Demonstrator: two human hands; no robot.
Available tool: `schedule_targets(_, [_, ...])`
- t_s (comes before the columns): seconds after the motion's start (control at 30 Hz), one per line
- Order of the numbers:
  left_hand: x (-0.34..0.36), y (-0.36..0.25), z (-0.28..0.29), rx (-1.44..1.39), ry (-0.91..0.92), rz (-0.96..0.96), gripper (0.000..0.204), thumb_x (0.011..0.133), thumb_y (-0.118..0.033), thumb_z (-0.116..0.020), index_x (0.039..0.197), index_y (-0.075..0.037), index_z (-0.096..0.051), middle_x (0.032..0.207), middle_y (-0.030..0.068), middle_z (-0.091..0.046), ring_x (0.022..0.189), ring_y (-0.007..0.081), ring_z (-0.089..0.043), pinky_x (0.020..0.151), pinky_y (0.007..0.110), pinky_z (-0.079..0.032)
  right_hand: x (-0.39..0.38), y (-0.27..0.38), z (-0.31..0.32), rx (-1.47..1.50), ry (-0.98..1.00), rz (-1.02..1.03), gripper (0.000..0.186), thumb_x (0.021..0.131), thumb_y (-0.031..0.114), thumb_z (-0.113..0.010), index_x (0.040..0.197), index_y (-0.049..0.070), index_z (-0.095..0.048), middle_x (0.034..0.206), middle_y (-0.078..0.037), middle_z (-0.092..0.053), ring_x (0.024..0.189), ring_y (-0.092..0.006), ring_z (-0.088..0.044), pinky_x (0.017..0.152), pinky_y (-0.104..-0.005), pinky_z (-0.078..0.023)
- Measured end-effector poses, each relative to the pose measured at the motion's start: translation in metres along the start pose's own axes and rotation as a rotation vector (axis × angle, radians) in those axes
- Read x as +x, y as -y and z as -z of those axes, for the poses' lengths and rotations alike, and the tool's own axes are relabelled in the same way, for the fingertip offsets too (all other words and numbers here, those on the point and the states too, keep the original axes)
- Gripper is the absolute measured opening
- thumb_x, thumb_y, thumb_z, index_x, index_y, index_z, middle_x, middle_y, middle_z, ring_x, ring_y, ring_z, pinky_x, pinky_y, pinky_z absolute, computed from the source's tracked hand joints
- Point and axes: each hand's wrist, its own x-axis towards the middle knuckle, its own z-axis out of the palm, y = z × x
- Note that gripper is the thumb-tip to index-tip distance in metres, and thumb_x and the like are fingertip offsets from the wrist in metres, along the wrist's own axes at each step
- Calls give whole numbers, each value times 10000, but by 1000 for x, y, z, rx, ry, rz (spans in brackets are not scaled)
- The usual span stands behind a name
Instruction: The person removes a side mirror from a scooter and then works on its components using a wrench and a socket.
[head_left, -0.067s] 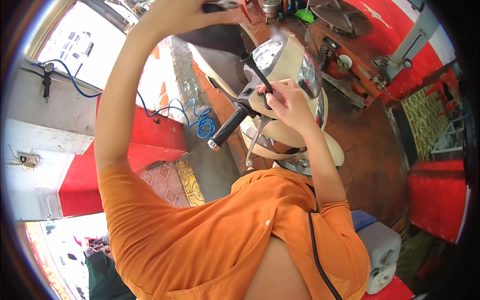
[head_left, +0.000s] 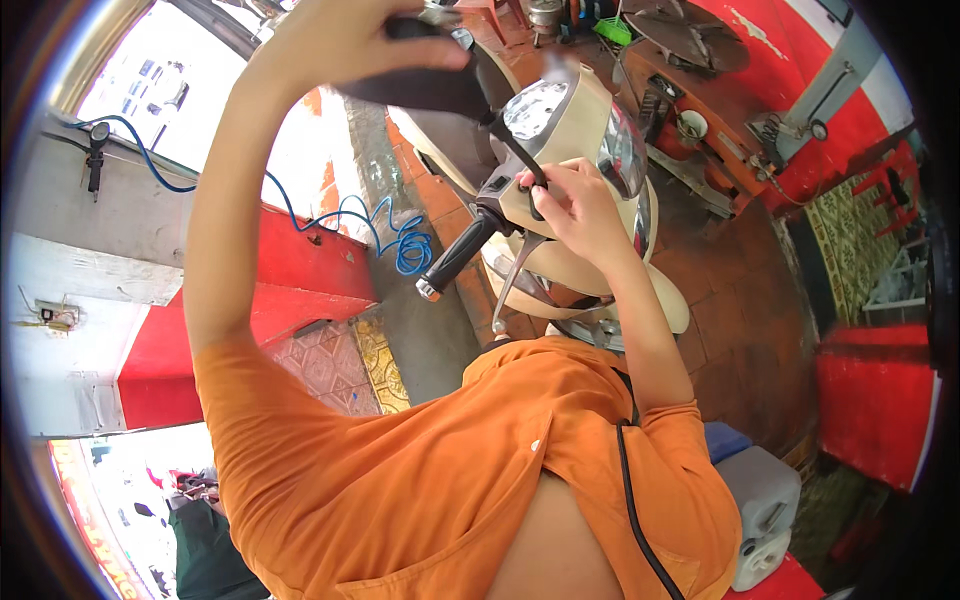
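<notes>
A cream scooter [head_left: 545,290] stands in front of me with a black handlebar grip [head_left: 455,250]. Its black mirror [head_left: 420,90] is at the top of the view on a bent stem [head_left: 522,150]. My left hand [head_left: 365,40] is on the mirror head, thumb and fingers curved around its far part, partly cut off by the upper edge. My right hand [head_left: 575,210] grips the lower end of the stem beside the switch housing [head_left: 495,185], thumb and fingers closed on it.
A coiled blue hose [head_left: 410,245] hangs at a red-and-white wall [head_left: 150,360] on my left. An orange workbench [head_left: 740,165] and tyre machine [head_left: 810,110] stand back right. A grey jerrycan [head_left: 765,500] is beside my right side, with a red cabinet [head_left: 870,400] farther right.
The mirror head and my left hand have shifted slightly left and down, tilting the stem a little. My right hand stays at the stem's base.
</notes>
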Motion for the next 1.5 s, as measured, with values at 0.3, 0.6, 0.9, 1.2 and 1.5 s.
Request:
schedule_targets(0.3, [-74,-110,101,-923,441,-391,513,758,-339,-798,1197,-114,-659,679,50,-638,549,217,-601,463,373,-437,0,5,5,-23,-133,45,248,829,124,-752,1062,85,-673,846,-81,-648,822,-264,-626,725,-384,-490])
schedule_targets(0.6, [42,-201,30,-589,-163,-649,448,771,-309,-737,1163,-115,-639,760,78,-586,686,273,-590,568,423,-437,-14,-8,1,221,-173,-185,199,868,67,-693,1065,95,-683,875,-87,-684,836,-223,-648,722,-345,-510])
schedule_targets(0.9, [183,-173,-20,-109,-8,-109,525,771,-330,-676,1238,-96,-626,1017,172,-655,934,333,-645,777,455,-510,-2,-9,1,335,-94,-139,158,919,133,-689,1064,95,-737,860,-81,-709,839,-176,-635,708,-298,-506])
schedule_targets(1.2, [82,-15,-19,-79,96,167,335,843,-325,-599,797,-29,-749,802,212,-703,785,385,-695,731,449,-560,10,0,28,126,94,-128,139,919,170,-673,996,67,-725,858,-90,-709,870,-262,-631,770,-355,-494])
schedule_targets(1.5, [-101,-112,97,-584,133,-39,652,804,-536,-761,1264,-80,-679,531,7,-516,386,122,-442,385,275,-297,0,9,1,101,-64,-12,168,844,57,-726,1012,55,-717,914,-75,-653,812,-244,-634,682,-345,-509])
